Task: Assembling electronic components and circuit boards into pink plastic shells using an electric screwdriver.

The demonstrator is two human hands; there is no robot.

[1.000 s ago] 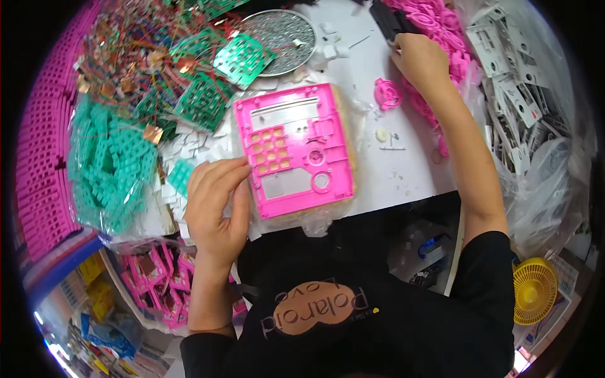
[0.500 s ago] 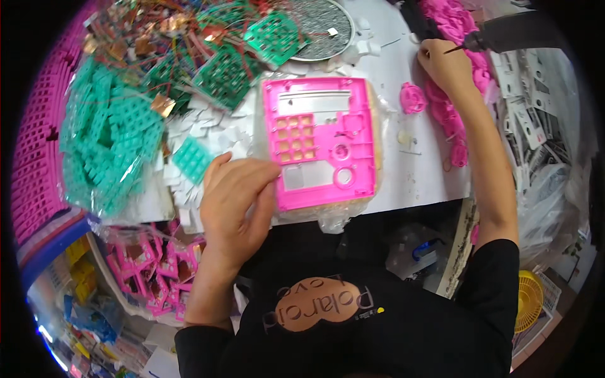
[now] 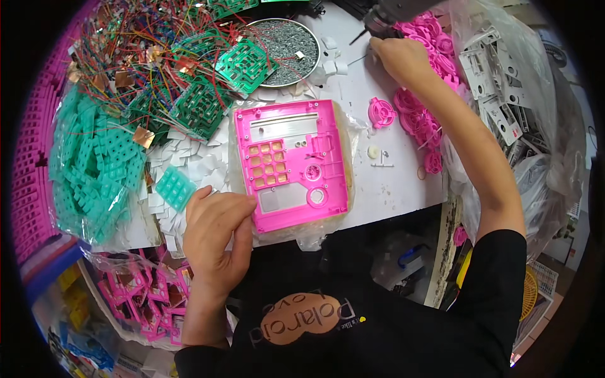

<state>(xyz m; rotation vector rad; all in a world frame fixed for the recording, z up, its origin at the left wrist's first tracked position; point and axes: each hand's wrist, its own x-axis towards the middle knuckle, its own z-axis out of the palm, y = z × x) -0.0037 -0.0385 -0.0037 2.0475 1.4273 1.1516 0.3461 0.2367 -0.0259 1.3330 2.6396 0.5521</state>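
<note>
A pink plastic housing (image 3: pixel 342 167) with a grid of square holes and round openings lies inside-up on a film-wrapped pad. My left hand (image 3: pixel 220 233) is at its near left edge, fingertips touching the rim, fingers extended and thumb apart. Far right, my right hand (image 3: pixel 403 63) reaches to the back of the table, beside a heap of pink plastic parts (image 3: pixel 419 113). Its fingers are bent together, and what they hold, if anything, is hidden. A dark tool with a thin pointed tip (image 3: pixel 378 22) hangs just over these fingers. One round pink part (image 3: pixel 382 113) lies apart.
Wired green circuit boards (image 3: pixel 246 66) pile up at the back left, beside a round dish of small metal pieces (image 3: pixel 290 47). Teal keypads (image 3: pixel 101 164) fill a bag at left; one keypad (image 3: pixel 176 188) lies on white scraps. Bagged white panels (image 3: pixel 498 94) stand at right.
The whole view has shifted, moving the table leftward and down. Against the table, my right hand has gone farther back, and the dark tool has swung left. My left hand stays at the housing.
</note>
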